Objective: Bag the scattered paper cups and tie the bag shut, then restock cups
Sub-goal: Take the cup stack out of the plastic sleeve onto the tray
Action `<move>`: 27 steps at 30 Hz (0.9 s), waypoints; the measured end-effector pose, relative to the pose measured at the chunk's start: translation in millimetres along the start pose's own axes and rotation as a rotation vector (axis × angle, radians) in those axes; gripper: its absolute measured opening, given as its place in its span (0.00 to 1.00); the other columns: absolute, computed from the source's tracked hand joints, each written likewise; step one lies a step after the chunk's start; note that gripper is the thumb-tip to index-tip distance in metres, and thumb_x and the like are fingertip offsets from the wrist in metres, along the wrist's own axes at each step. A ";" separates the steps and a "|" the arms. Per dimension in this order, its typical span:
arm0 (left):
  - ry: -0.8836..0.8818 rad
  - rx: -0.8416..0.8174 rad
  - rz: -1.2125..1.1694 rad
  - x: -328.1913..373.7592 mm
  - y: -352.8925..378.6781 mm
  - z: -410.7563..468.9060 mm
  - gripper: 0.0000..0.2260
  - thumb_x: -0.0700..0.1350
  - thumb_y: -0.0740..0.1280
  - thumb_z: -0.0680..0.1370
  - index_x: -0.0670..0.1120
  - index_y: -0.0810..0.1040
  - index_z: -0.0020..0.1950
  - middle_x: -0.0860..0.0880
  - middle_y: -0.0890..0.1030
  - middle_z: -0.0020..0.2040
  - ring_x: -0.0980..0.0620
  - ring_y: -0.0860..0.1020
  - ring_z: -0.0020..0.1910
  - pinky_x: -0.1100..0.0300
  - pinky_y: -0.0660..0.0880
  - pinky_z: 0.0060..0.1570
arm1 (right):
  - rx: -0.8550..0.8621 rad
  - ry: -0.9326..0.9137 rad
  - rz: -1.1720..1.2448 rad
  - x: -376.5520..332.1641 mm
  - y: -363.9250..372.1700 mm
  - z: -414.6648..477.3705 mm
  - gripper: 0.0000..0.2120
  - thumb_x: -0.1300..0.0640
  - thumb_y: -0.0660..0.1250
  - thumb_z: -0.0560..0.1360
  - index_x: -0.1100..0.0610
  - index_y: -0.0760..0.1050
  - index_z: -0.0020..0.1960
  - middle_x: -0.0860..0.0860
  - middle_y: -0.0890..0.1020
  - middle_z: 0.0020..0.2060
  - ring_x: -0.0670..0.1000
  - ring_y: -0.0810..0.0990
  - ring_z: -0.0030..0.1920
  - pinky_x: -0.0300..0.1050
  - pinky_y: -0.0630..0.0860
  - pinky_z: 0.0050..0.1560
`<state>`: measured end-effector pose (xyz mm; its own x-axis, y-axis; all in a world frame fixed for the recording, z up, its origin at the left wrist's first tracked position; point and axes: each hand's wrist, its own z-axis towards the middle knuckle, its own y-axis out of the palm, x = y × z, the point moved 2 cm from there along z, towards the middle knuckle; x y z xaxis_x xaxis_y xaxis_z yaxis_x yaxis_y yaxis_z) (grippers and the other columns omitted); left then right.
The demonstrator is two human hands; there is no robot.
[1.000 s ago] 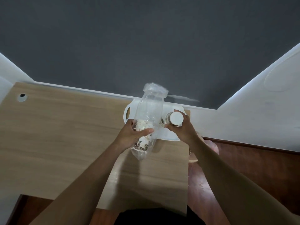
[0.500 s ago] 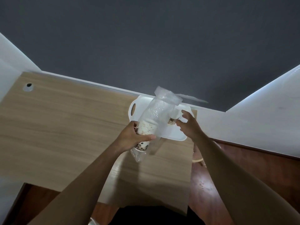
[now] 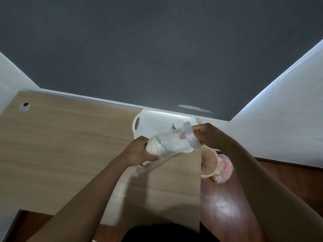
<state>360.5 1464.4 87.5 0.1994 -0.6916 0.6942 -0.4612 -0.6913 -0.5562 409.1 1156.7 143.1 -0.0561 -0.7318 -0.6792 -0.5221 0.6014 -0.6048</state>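
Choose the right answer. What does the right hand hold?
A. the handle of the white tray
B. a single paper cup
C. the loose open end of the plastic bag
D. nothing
C. The right hand pinches the loose open end of the bag, while the left hand grips the other end, where the cups sit inside.

Clear bag (image 3: 174, 142) of cups (image 3: 154, 148) between left hand (image 3: 138, 151) and right hand (image 3: 209, 135), by tray (image 3: 153, 119)
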 end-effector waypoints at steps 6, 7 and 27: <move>0.052 -0.090 0.202 12.8 0.0 -10.3 0.28 0.59 0.82 0.63 0.54 0.79 0.60 0.54 0.86 0.48 0.50 0.86 0.42 0.48 0.87 0.41 | -0.368 -0.010 0.025 30.2 42.4 -4.4 0.25 0.70 0.67 0.81 0.42 0.87 0.63 0.44 0.87 0.66 0.46 0.85 0.68 0.44 0.78 0.72; 0.062 -0.093 0.226 13.5 0.8 -11.1 0.27 0.60 0.81 0.63 0.56 0.78 0.58 0.56 0.85 0.47 0.50 0.85 0.41 0.49 0.86 0.42 | -0.377 -0.040 0.067 25.3 48.4 -10.0 0.23 0.69 0.68 0.83 0.44 0.85 0.66 0.44 0.86 0.67 0.45 0.83 0.70 0.40 0.76 0.74; 0.154 -0.020 0.133 7.7 31.4 -33.7 0.52 0.73 0.84 0.61 0.58 0.70 0.79 0.56 0.67 0.64 0.56 0.68 0.68 0.59 0.70 0.71 | -0.112 0.104 0.067 5.7 63.7 -51.1 0.06 0.75 0.73 0.76 0.66 0.85 0.48 0.38 0.83 0.28 0.34 0.81 0.32 0.27 0.70 0.37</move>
<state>318.4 1444.5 90.7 0.0016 -0.7352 0.6778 -0.4923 -0.5905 -0.6394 332.0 1174.5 122.0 -0.1785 -0.7240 -0.6663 -0.6055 0.6146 -0.5057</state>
